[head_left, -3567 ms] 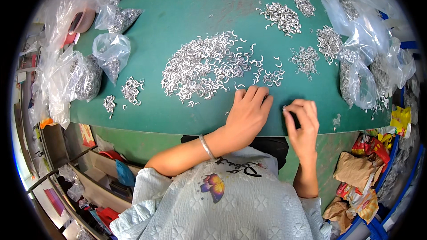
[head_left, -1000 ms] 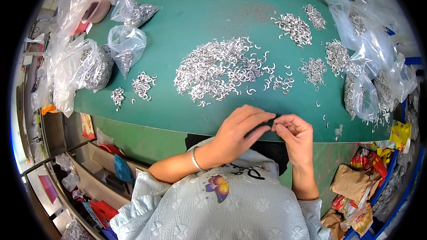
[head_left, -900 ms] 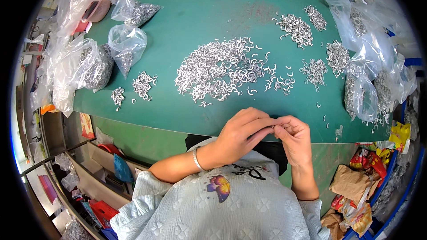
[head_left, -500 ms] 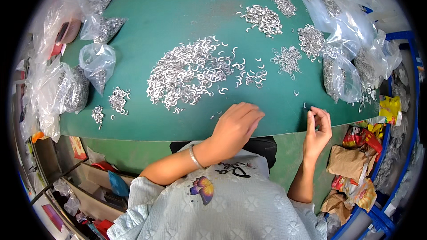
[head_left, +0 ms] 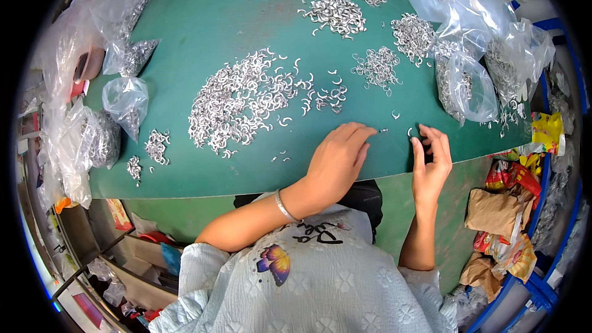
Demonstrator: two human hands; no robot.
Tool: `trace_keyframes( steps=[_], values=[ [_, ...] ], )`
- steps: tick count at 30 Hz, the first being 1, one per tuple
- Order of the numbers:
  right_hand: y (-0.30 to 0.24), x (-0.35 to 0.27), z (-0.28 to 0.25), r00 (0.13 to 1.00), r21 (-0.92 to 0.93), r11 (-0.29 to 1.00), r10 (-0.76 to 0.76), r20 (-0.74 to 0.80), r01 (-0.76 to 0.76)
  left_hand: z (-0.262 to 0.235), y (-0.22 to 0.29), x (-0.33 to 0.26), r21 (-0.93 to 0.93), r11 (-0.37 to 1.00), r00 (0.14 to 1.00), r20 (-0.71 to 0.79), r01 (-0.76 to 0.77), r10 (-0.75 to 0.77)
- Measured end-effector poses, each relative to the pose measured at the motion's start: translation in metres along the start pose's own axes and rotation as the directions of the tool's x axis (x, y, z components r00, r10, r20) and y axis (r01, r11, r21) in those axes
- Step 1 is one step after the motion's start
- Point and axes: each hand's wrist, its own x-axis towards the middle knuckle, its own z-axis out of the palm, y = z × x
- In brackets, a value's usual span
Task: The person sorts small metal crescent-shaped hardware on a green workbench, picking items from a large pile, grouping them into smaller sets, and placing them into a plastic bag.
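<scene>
My left hand [head_left: 340, 159], back upward and fingers stretched to the right, hovers over the table's near edge. Just beyond its fingertips is a tiny silvery piece [head_left: 383, 130]; the two look apart. My right hand [head_left: 431, 163] is raised at the near edge, thumb and forefinger parted with a gap. Beside its thumb tip is a small crescent-shaped metal piece [head_left: 409, 132]; whether they touch is unclear. Another crescent piece [head_left: 395, 115] lies a little farther off. A large spread heap of silvery crescent pieces [head_left: 231, 102] covers the table beyond my left hand.
Smaller piles of metal pieces [head_left: 336, 15] lie at the far right of the green table [head_left: 203, 31], with two little piles [head_left: 158, 147] at the left. Filled clear plastic bags line the left [head_left: 102, 132] and right [head_left: 472, 86] edges. Shelving with packets [head_left: 493, 209] stands right.
The view has shifted. My left hand has reached right and farther out, and a tiny piece now shows by its fingertips. My right forefinger has parted from the thumb.
</scene>
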Motion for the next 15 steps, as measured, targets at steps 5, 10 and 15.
trace_keyframes(
  steps=[5, 10, 15],
  values=[
    [-0.003, -0.001, 0.007, 0.985, 0.008, 0.993, -0.118, 0.126, 0.118, -0.008, 0.005, -0.008, 0.057, 0.998, 0.999, 0.034, 0.009, -0.011],
    [-0.014, 0.004, 0.008, 0.982, 0.071, 0.988, -0.142, 0.123, 0.134, -0.021, 0.002, -0.016, 0.05, 0.999, 1.0, 0.023, 0.004, -0.005],
    [-0.016, 0.007, 0.022, 0.92, -0.079, 0.928, -0.347, 0.183, 0.365, -0.025, 0.003, -0.016, 0.028, 0.999, 0.999, 0.039, 0.031, -0.032]
  ],
)
